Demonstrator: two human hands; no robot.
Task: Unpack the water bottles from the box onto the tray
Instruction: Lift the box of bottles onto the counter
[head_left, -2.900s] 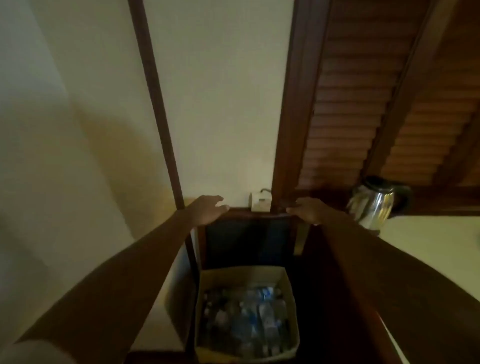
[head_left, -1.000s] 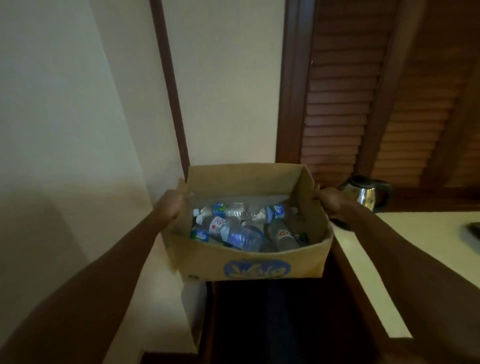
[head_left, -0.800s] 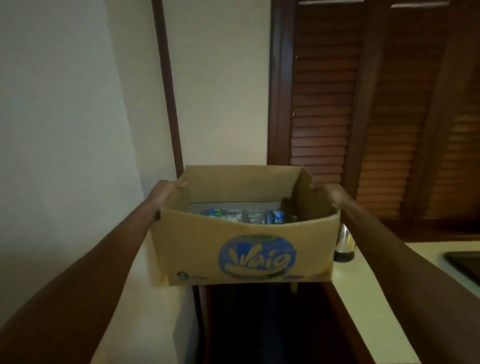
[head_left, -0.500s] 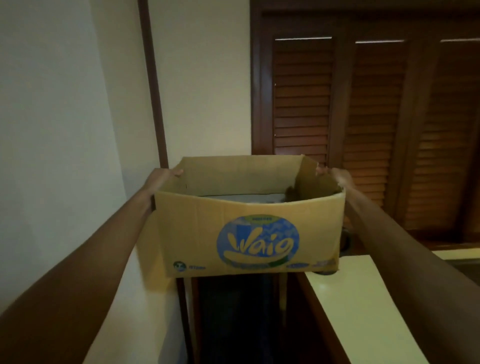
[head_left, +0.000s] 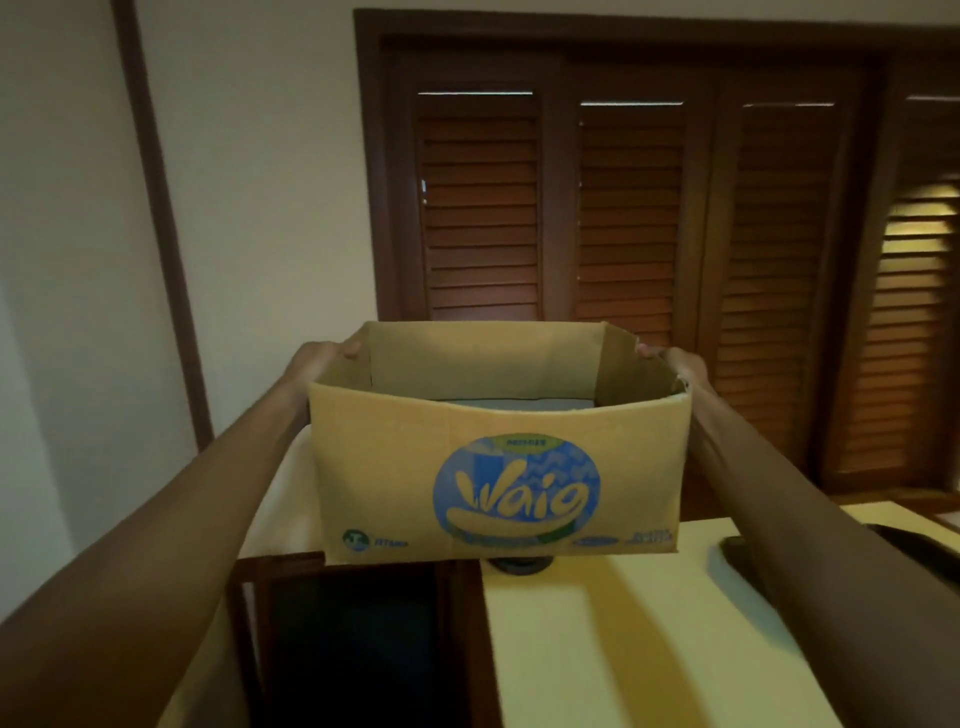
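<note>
held only by fingers of the left hand and right hand curled over its side rims, the box hangs above the worktop, so a torn rim could spill unseen bottles.

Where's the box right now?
In the head view the box is centre frame, held up between the left hand and right hand, over the counter's left end, before the shutters.

Both hands grip the raised cardboard box sides.
</note>
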